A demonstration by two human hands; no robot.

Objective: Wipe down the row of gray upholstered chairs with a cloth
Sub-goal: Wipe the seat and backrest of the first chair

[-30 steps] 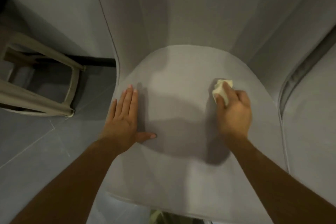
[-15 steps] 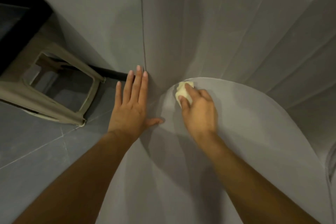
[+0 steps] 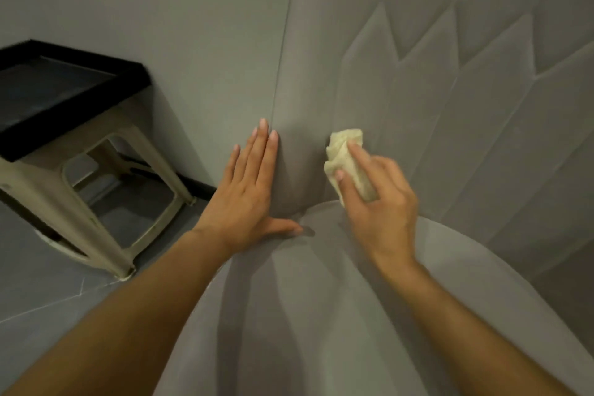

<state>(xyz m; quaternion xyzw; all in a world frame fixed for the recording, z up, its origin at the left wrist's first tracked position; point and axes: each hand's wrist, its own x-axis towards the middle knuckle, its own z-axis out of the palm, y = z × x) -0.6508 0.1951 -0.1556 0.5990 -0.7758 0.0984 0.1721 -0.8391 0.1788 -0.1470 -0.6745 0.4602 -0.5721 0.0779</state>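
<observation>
Here, chair (image 3: 321, 315): gray upholstery; the seat fills the frame from 6 o'clock up to the centre, and its back (image 3: 418, 106), with stitched pointed panels, rises toward 1 o'clock.
Cloth (image 3: 340, 146): small, pale yellow, bunched; pressed on the lower back just above the seat crease, at 12 o'clock of the right hand (image 3: 379, 206).
Right hand: grips the cloth, forefinger and thumb curled over it, the other fingers bent behind; slightly blurred.
Left hand (image 3: 247, 193): empty and flat, fingers straight and together, palm against the back's left edge; thumb spread toward 3 o'clock, tip touching the seat crease.
Gap: the hands lie near each other but apart, the left at 9 o'clock of the right.
Stool (image 3: 45, 183): beige plastic, at 9 o'clock of the left hand, beside the chair, standing on the floor (image 3: 38, 283).
Tray (image 3: 74, 116): black, lying on the stool.
Wall (image 3: 160, 10): plain gray, from 10 to 12 o'clock.
Floor: gray tiles at 8 o'clock.
</observation>
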